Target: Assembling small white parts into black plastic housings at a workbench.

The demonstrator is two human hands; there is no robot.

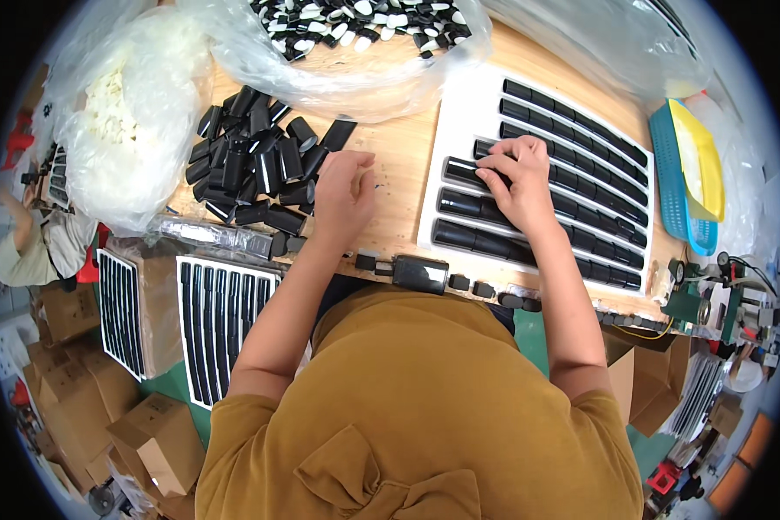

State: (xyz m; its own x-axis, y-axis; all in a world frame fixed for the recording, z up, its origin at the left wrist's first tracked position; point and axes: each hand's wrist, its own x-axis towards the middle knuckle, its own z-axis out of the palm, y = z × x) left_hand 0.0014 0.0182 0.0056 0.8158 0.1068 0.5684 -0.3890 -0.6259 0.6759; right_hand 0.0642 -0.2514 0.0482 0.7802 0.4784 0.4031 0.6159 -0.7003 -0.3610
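Right hand (518,182) over white board (468,113), right side of worktop (399,165); thumb and fingers bent onto black pieces (462,171) near left end of a row, grip or mere touch: cannot tell. It hides part of the rows. Left hand (345,195) just beside pile (264,169) of loose black pieces, fingers curled in; cannot tell if anything's inside. Clear bag (355,97) of small pieces (390,22), black and white, sits behind pile; cloudy bag (169,95) of cream bits (111,113) left of it. Both crowd pile. Blue basket (667,160) just right of board, yellow tray (711,169) overlapping it. Filled boards (219,321) stand below worktop's near edge, left; cartons (159,438) lower left.
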